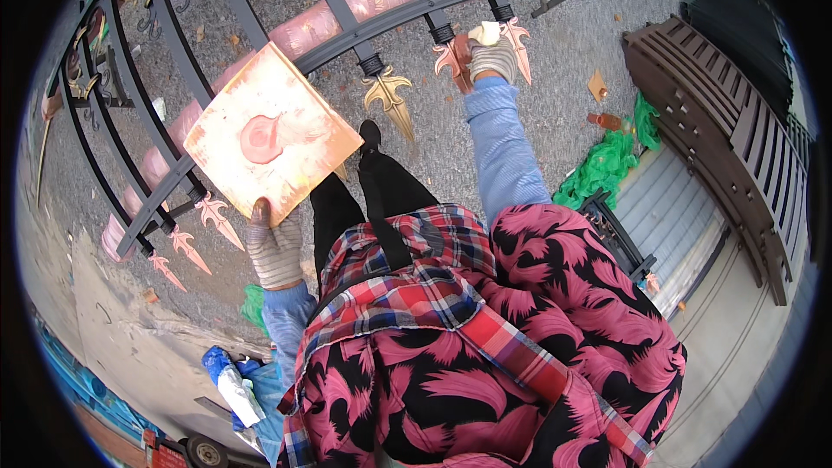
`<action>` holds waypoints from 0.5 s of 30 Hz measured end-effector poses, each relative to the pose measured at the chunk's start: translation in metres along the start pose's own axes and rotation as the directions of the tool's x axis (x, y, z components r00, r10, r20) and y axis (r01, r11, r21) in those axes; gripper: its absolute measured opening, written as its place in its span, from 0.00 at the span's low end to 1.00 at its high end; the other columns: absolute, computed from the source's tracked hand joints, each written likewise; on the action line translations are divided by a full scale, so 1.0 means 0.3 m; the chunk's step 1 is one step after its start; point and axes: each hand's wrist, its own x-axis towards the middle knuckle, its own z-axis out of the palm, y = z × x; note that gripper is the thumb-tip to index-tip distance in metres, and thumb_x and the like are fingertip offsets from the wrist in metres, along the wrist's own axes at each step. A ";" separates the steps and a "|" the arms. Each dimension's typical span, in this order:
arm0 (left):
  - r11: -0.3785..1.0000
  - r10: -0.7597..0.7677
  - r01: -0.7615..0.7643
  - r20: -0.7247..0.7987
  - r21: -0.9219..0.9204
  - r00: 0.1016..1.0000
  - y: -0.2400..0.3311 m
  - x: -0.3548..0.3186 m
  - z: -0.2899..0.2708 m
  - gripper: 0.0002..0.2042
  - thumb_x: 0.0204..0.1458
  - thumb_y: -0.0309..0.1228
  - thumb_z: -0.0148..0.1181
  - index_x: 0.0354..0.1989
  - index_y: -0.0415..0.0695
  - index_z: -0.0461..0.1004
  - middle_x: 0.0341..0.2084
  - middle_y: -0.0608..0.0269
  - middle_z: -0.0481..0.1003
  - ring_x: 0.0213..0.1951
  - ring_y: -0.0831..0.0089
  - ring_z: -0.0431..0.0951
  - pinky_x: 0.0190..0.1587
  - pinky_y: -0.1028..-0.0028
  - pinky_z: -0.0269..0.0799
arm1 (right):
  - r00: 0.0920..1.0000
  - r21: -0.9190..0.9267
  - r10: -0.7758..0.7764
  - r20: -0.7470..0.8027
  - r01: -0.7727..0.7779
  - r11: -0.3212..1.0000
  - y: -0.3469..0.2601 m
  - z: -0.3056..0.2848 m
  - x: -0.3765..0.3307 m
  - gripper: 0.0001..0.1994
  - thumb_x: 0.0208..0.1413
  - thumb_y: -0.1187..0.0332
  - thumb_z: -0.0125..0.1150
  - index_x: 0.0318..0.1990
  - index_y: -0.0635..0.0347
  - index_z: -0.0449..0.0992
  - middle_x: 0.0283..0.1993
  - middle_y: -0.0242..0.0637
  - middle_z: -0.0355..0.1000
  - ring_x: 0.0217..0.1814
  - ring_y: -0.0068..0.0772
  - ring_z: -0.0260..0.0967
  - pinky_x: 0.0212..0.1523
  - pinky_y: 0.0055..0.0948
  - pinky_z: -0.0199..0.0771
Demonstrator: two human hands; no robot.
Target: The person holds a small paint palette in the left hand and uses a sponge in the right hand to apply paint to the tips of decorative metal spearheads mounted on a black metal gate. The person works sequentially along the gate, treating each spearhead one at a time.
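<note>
My left hand (274, 250), in a pale striped glove with a stained bare thumb, grips the near corner of a square board (308, 143). A wet pinkish puddle of paint (262, 139) lies on the board's smeared face. My right hand (492, 59), gloved alike, is closed on a small pale yellow sponge-like pad (487, 32). It is between two copper-pink spear finials (516, 45) at the ends of the dark metal fence bars; whether it touches them I cannot tell. Left of it, another finial (389, 97) is gold. Several copper-pink finials (217, 218) point out at the left.
The curved dark fence panel (416, 10) rests across a pink wrapped roll (373, 2) on grey ground. Brown railing panels (719, 139) stand at the right, near green netting (598, 165) and a small reddish bottle (604, 121). A blue-and-white bag (238, 390) lies at lower left.
</note>
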 end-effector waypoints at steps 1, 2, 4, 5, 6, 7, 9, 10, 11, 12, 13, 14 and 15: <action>1.000 0.010 -0.010 0.015 0.000 1.000 -0.001 0.004 0.002 0.28 0.41 0.25 0.59 0.53 0.36 0.56 0.49 0.55 0.63 0.51 0.64 0.63 0.57 0.66 0.56 | 0.999 0.014 -0.035 -0.004 0.035 0.999 -0.006 0.001 -0.001 0.19 0.33 0.60 0.66 0.36 0.58 0.74 0.35 0.43 0.72 0.38 0.43 0.70 0.37 0.35 0.70; 1.000 0.008 -0.008 0.023 0.006 1.000 -0.003 0.000 0.000 0.29 0.41 0.26 0.60 0.53 0.36 0.56 0.49 0.55 0.63 0.51 0.63 0.63 0.56 0.66 0.57 | 0.998 0.021 -0.056 -0.006 0.056 0.998 -0.002 -0.004 -0.025 0.19 0.33 0.60 0.66 0.35 0.58 0.74 0.35 0.43 0.72 0.37 0.43 0.70 0.37 0.36 0.70; 1.000 -0.005 0.005 -0.020 0.020 1.000 -0.003 -0.005 -0.007 0.29 0.41 0.26 0.60 0.53 0.36 0.56 0.49 0.55 0.63 0.51 0.64 0.63 0.56 0.66 0.57 | 0.998 -0.110 -0.045 0.045 0.049 0.993 -0.047 -0.019 -0.091 0.18 0.32 0.60 0.66 0.34 0.58 0.75 0.34 0.44 0.72 0.37 0.44 0.70 0.36 0.36 0.70; 1.000 -0.007 0.008 -0.043 0.025 0.999 -0.002 -0.009 -0.009 0.29 0.41 0.26 0.60 0.53 0.36 0.56 0.49 0.55 0.63 0.51 0.64 0.63 0.56 0.65 0.58 | 0.997 -0.133 0.007 0.083 0.004 0.991 -0.038 0.009 -0.080 0.18 0.32 0.59 0.65 0.34 0.57 0.75 0.34 0.45 0.72 0.37 0.43 0.70 0.37 0.36 0.69; 1.000 -0.002 0.003 -0.031 0.025 1.000 -0.003 -0.007 -0.009 0.28 0.41 0.26 0.60 0.52 0.36 0.56 0.48 0.55 0.63 0.51 0.64 0.63 0.56 0.65 0.58 | 0.992 -0.170 -0.015 0.125 0.036 0.985 -0.031 -0.002 -0.080 0.22 0.31 0.58 0.66 0.36 0.59 0.74 0.35 0.45 0.72 0.37 0.44 0.70 0.37 0.35 0.69; 1.000 0.003 -0.003 -0.021 0.024 1.000 -0.003 -0.006 -0.009 0.28 0.41 0.26 0.60 0.52 0.36 0.56 0.48 0.55 0.63 0.51 0.64 0.63 0.55 0.65 0.58 | 0.985 -0.204 -0.035 0.168 0.070 0.976 -0.026 -0.020 -0.079 0.25 0.29 0.57 0.68 0.38 0.60 0.73 0.36 0.45 0.71 0.38 0.44 0.70 0.37 0.35 0.69; 1.000 -0.004 0.005 -0.018 0.016 1.000 -0.001 -0.006 -0.013 0.28 0.41 0.26 0.60 0.52 0.36 0.57 0.48 0.55 0.63 0.51 0.64 0.64 0.55 0.65 0.59 | 0.990 -0.199 -0.032 0.139 0.059 0.978 -0.023 -0.051 -0.076 0.25 0.28 0.57 0.68 0.38 0.60 0.73 0.36 0.46 0.71 0.38 0.44 0.70 0.37 0.35 0.69; 1.000 -0.029 0.029 -0.010 0.011 1.000 -0.003 0.005 -0.007 0.28 0.41 0.26 0.60 0.52 0.36 0.57 0.48 0.55 0.64 0.51 0.64 0.64 0.55 0.65 0.59 | 0.994 -0.194 -0.021 0.109 0.042 0.980 -0.029 -0.086 -0.079 0.25 0.28 0.56 0.68 0.37 0.61 0.73 0.36 0.46 0.71 0.38 0.44 0.70 0.37 0.35 0.69; 0.999 -0.042 0.042 -0.021 0.003 0.999 0.000 0.000 -0.010 0.27 0.41 0.26 0.60 0.51 0.36 0.57 0.48 0.55 0.64 0.51 0.64 0.64 0.55 0.65 0.59 | 0.994 -0.173 -0.038 0.105 0.056 0.983 -0.035 -0.079 -0.083 0.24 0.30 0.55 0.66 0.36 0.60 0.74 0.35 0.46 0.72 0.38 0.43 0.70 0.37 0.35 0.69; 0.999 -0.032 0.033 -0.021 0.010 0.999 -0.001 -0.002 -0.009 0.27 0.41 0.26 0.60 0.51 0.36 0.57 0.48 0.55 0.64 0.51 0.64 0.64 0.55 0.65 0.58 | 0.993 -0.152 -0.055 0.101 0.070 0.986 -0.049 -0.066 -0.090 0.22 0.32 0.54 0.64 0.35 0.59 0.75 0.34 0.46 0.72 0.37 0.43 0.70 0.36 0.35 0.70; 1.000 -0.024 0.024 -0.021 0.018 0.999 -0.003 -0.001 -0.006 0.27 0.41 0.26 0.60 0.51 0.36 0.57 0.48 0.55 0.63 0.51 0.64 0.64 0.55 0.65 0.58 | 0.993 -0.131 -0.071 0.097 0.084 0.988 -0.059 -0.055 -0.099 0.21 0.33 0.53 0.62 0.34 0.58 0.75 0.33 0.46 0.72 0.37 0.43 0.70 0.36 0.35 0.70; 1.000 -0.015 0.016 -0.022 0.026 1.000 -0.003 -0.002 -0.005 0.28 0.41 0.26 0.60 0.52 0.36 0.57 0.48 0.55 0.63 0.51 0.64 0.64 0.56 0.65 0.58 | 0.990 -0.200 0.013 0.142 0.016 0.980 -0.067 -0.047 -0.112 0.20 0.35 0.53 0.61 0.33 0.58 0.76 0.32 0.46 0.72 0.36 0.43 0.70 0.36 0.36 0.69; 1.000 -0.013 0.013 -0.014 0.020 1.000 -0.001 -0.002 -0.009 0.28 0.41 0.26 0.60 0.52 0.36 0.56 0.49 0.55 0.63 0.51 0.63 0.63 0.56 0.65 0.58 | 0.989 -0.193 0.020 0.145 0.008 0.981 -0.068 -0.048 -0.120 0.21 0.33 0.54 0.64 0.34 0.59 0.75 0.33 0.46 0.72 0.36 0.42 0.71 0.36 0.35 0.70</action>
